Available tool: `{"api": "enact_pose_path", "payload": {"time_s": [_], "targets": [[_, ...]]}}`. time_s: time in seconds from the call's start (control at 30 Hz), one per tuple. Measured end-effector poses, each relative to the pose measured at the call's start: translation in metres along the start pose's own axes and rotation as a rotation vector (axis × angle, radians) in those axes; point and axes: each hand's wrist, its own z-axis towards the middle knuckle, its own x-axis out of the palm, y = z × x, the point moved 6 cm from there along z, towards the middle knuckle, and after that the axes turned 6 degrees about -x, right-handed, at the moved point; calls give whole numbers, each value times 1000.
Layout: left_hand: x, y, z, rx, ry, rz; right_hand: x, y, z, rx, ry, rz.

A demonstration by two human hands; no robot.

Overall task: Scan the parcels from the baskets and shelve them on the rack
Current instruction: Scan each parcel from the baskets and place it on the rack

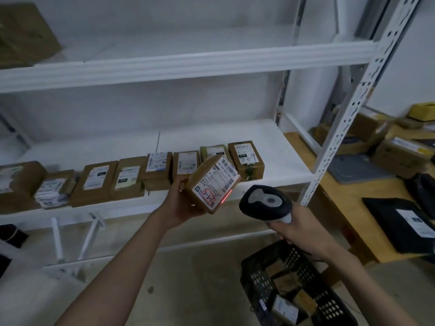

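Observation:
My left hand (pixel 180 198) grips a small brown parcel (pixel 211 183), its white label facing me with "2-3-7" written in a red box. My right hand (pixel 290 230) grips a black and grey barcode scanner (pixel 264 202) pointed at the parcel. A red scan line shows on the label's lower right edge. Both are held in front of the white rack (pixel 188 64). Its lower shelf (pixel 277 170) carries a row of several labelled brown parcels (pixel 131 178). A black perforated basket (pixel 303 262) with several parcels stands on the floor below my right arm.
A large brown box (pixel 23 34) sits on the upper shelf at far left. To the right, a wooden table (pixel 348 201) holds cardboard boxes (pixel 400 154), black mailer bags (pixel 400 222) and a yellow object. The rack's slotted upright (pixel 357 100) stands between shelf and table.

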Motion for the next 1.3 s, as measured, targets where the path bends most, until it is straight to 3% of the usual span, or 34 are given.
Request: {"api": "enact_pose_path", "payload": {"time_s": [0.17, 0.37, 0.7, 1.07, 1.3], "targets": [[2, -5, -8, 27, -11, 48, -4, 10, 2, -24, -2, 14], [3, -13, -19, 55, -47, 1, -8, 15, 15, -7, -10, 197], [-21, -64, -84, 253, -72, -67, 2, 63, 75, -147, -43, 478], [-11, -176, -189, 584, 29, -180, 33, 177, 133, -298, 53, 738], [-8, -277, -212, 695, -114, -364, 47, 262, 176, -353, 41, 761]]}}
